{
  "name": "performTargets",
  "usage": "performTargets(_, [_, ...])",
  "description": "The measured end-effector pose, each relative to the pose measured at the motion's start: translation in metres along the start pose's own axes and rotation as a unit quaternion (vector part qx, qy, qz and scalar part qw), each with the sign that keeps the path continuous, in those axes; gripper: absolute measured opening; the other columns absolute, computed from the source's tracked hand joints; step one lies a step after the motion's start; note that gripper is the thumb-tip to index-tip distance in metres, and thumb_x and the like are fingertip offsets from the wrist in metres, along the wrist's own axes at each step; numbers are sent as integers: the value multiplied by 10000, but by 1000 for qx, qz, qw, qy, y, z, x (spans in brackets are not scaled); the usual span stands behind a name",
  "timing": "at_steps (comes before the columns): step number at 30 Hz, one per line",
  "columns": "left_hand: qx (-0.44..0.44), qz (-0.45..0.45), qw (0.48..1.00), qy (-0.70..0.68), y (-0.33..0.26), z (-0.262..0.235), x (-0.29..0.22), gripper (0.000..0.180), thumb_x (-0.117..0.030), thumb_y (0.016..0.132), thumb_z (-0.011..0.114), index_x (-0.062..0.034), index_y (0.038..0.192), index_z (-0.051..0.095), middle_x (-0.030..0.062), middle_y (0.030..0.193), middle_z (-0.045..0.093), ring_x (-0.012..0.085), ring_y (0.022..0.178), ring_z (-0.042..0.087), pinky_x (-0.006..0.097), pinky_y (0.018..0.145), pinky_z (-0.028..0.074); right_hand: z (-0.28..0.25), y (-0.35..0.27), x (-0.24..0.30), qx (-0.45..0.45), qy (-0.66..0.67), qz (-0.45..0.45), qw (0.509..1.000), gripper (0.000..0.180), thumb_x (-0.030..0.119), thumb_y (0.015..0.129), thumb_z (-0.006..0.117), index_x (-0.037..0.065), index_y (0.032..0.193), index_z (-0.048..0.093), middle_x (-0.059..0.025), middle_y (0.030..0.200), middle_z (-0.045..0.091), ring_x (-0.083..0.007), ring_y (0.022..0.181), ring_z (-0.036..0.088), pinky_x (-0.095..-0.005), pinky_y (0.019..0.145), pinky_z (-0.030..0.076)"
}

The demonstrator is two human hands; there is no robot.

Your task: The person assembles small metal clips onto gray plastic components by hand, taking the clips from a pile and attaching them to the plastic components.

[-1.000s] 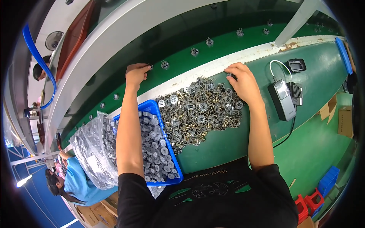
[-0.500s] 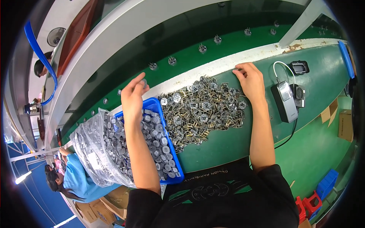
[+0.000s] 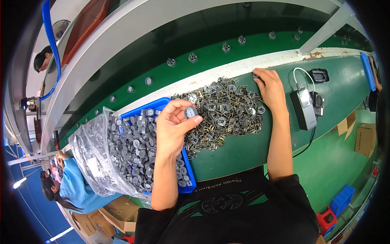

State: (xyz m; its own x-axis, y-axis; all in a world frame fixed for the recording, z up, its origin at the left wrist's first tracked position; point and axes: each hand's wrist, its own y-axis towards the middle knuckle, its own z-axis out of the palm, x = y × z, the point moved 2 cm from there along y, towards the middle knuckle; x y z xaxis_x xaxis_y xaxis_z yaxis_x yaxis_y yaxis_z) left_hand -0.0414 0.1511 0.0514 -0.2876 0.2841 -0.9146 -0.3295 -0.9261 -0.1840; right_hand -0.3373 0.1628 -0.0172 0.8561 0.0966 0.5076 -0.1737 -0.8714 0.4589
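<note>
A round grey plastic cap (image 3: 189, 112) is pinched between thumb and fingers of my left hand (image 3: 172, 124), above the left edge of a heap of dark parts with brass-coloured pins (image 3: 221, 110). My right hand (image 3: 270, 87) is closed at the heap's far right, by the white ledge. A small dark piece (image 3: 255, 75) shows at its fingertips; its kind is mostly hidden. Left of the heap, a blue bin (image 3: 187, 173) holds many grey caps (image 3: 136, 142), some in a clear plastic bag (image 3: 91, 156). My left forearm covers part of the bin.
Beyond the white ledge (image 3: 227, 72), a green belt (image 3: 207, 67) carries spaced-out pinned parts (image 3: 192, 57) and grey caps (image 3: 148, 81). A black-and-grey device (image 3: 302, 107) with cables stands at right. A person in blue (image 3: 81, 183) sits at far left.
My left hand has come back from the belt's edge and turned over the heap, holding a cap. A grey cap now sits on the belt where its fingers were. My right hand has barely moved.
</note>
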Motion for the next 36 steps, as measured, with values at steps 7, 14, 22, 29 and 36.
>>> performTargets(7, [-43, -89, 994, -53, -18, 2, -6, 443, 134, 825, 652, 57, 1255, 582, 112, 1025, 669, 153, 916, 654, 275, 861, 546, -9, -3, 21, -19, 488, 215, 846, 205, -11, 874, 648, -3, 1076, 686, -106, 1097, 670, -140, 779, 639, -263, 704, 526])
performTargets(14, [49, -39, 997, 33, -24, 10, 4, 445, 153, 827, 643, 75, 1259, 569, 70, 1073, 562, 167, 1050, 609, 307, 884, 575, -33, -10, 100, 135, 468, 157, 859, 286, -68, 808, 699, 4, 1084, 677, -56, 1002, 595, -110, 800, 630, -232, 700, 532])
performTargets(22, [96, 5, 992, 81, -27, 25, 3, 419, 185, 798, 655, 84, 1198, 579, 66, 1051, 512, 175, 1060, 611, 282, 912, 565, -35, -9, 135, 268, 465, 155, 829, 297, -103, 777, 720, -18, 1050, 636, -67, 1025, 522, -101, 812, 651, -222, 654, 541])
performTargets(29, [72, -24, 997, -26, -25, 8, 14, 435, 184, 792, 657, 57, 1195, 557, 107, 1150, 579, 183, 1074, 617, 301, 880, 575, -30, -15, 140, 205, 508, 51, 835, 237, -88, 750, 740, -10, 969, 692, -83, 956, 609, -137, 785, 640, -243, 626, 525])
performTargets(36, [72, -9, 995, -74, -24, 12, 23, 411, 200, 775, 661, 48, 1145, 565, 129, 1136, 595, 197, 1075, 617, 304, 881, 576, -30, -12, 149, 61, 354, -52, 932, 180, -29, 750, 729, 29, 913, 682, -60, 844, 614, -199, 718, 625, -294, 592, 502])
